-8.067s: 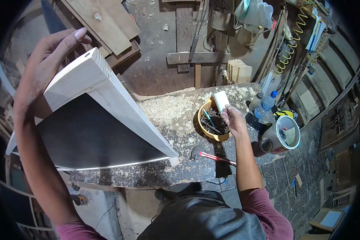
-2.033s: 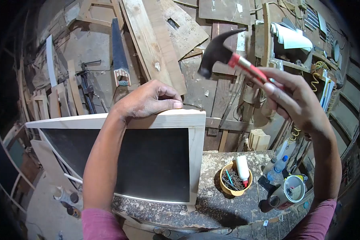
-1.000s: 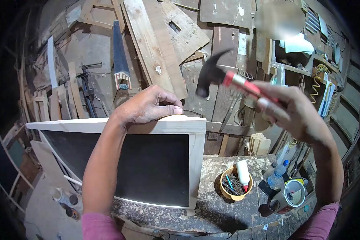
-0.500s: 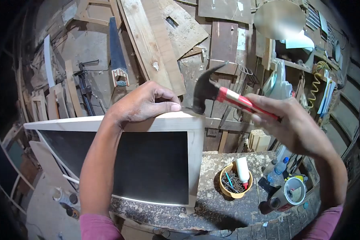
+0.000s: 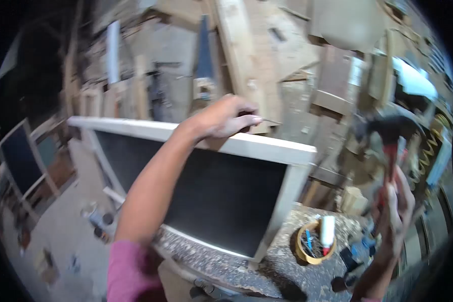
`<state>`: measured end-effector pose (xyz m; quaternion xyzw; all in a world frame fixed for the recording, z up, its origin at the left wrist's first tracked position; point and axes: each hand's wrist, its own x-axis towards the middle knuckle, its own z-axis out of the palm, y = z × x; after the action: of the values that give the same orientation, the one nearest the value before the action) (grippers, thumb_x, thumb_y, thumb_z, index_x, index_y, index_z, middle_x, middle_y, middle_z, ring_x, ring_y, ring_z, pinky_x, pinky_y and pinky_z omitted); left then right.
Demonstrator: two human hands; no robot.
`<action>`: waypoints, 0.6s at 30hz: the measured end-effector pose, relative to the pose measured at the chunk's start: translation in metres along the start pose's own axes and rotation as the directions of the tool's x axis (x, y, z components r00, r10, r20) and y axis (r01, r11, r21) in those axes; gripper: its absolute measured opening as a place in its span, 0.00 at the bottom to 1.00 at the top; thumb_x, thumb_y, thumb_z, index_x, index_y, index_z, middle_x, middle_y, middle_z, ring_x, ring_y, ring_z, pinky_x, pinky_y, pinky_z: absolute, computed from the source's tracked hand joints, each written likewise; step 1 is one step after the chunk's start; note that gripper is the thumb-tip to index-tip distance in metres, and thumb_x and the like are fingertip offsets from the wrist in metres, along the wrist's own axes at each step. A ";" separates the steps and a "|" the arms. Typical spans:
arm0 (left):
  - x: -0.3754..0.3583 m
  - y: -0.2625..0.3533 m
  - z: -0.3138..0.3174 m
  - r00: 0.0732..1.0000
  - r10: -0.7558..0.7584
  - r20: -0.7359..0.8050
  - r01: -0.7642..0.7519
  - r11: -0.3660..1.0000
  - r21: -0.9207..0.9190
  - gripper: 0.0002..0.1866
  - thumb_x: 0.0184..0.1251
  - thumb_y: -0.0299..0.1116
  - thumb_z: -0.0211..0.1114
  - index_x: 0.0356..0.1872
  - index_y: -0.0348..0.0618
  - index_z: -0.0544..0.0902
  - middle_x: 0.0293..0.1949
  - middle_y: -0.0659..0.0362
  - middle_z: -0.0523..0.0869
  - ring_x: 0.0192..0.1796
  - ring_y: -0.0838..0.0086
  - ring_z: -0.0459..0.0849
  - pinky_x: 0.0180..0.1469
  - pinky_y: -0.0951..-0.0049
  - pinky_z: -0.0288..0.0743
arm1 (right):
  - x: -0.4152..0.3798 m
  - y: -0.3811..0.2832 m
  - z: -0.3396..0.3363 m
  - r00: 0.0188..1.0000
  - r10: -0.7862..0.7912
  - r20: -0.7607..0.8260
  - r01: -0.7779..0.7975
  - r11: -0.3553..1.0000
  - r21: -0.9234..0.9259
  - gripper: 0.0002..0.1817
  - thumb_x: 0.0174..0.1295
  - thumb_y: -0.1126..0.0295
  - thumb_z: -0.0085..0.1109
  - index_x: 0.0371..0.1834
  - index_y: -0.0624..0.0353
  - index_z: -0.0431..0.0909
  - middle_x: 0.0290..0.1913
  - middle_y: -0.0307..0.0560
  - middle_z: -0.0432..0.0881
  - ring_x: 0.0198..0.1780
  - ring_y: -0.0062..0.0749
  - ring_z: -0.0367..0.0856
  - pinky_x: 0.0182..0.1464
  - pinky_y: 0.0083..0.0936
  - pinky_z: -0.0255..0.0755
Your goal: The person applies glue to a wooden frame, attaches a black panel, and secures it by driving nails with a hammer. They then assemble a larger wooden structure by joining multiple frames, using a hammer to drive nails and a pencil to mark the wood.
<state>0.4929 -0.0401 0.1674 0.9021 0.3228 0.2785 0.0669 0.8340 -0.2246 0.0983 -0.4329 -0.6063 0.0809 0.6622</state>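
A white wooden frame point(image 5: 156, 129) with a black panel point(image 5: 226, 201) in it stands upright on the speckled bench. My left hand point(image 5: 224, 118) is closed over the frame's top rail, thumb along the top and the other fingers partly hidden behind it. Off to the right, my right hand point(image 5: 395, 206) grips the red handle of a claw hammer point(image 5: 391, 156). The hammer's dark head is raised, apart from the frame and blurred by motion.
A yellow bowl point(image 5: 309, 257) of nails, with a white bottle point(image 5: 327, 231) in it, sits on the bench point(image 5: 287, 274) right of the frame. Behind are boards point(image 5: 239, 55) and a handsaw point(image 5: 205, 55). Another dark-panelled frame point(image 5: 22, 156) stands at far left.
The hammer has swung away from the frame's right corner, out to the right, its head turning upward. The view has shifted left. My left hand stays on the top rail.
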 end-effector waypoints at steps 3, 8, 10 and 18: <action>-0.035 -0.036 -0.026 0.997 -0.082 -0.001 0.082 0.997 -0.001 0.13 0.68 0.38 0.60 0.33 0.37 0.83 0.28 0.60 0.84 0.34 0.78 0.79 0.42 0.72 0.73 | -0.013 0.027 -0.005 0.996 0.000 0.092 -0.004 0.999 0.040 0.27 0.70 0.62 0.50 0.66 0.69 0.62 0.19 0.34 0.70 0.16 0.12 0.63 0.16 0.11 0.52; -0.090 -0.099 -0.071 0.980 -0.194 -0.053 0.194 0.981 0.002 0.13 0.66 0.40 0.64 0.37 0.38 0.85 0.30 0.58 0.86 0.36 0.77 0.80 0.44 0.72 0.72 | -0.015 0.051 0.007 1.000 0.004 0.027 -0.006 0.996 0.086 0.24 0.72 0.61 0.48 0.67 0.61 0.63 0.22 0.31 0.66 0.17 0.06 0.61 0.15 0.07 0.51; -0.114 -0.127 -0.089 0.974 -0.189 -0.122 0.192 0.981 0.019 0.15 0.66 0.41 0.64 0.37 0.38 0.85 0.29 0.57 0.85 0.36 0.76 0.80 0.44 0.72 0.72 | -0.015 0.061 0.016 0.997 -0.074 0.007 0.072 0.988 0.136 0.24 0.73 0.62 0.47 0.69 0.58 0.62 0.24 0.31 0.67 0.17 0.07 0.59 0.14 0.08 0.50; -0.211 -0.245 -0.185 0.969 -0.245 -0.035 0.246 0.969 0.022 0.15 0.66 0.43 0.64 0.35 0.38 0.84 0.29 0.57 0.83 0.34 0.75 0.77 0.42 0.70 0.71 | -0.055 -0.028 0.196 0.972 0.031 -0.233 0.030 0.967 0.253 0.26 0.70 0.60 0.52 0.66 0.63 0.61 0.30 0.42 0.74 0.23 0.19 0.69 0.23 0.16 0.62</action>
<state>0.1240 0.0104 0.1513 0.8516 0.4365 0.2780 0.0837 0.6374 -0.1829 0.0552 -0.3508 -0.5079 0.1066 0.7795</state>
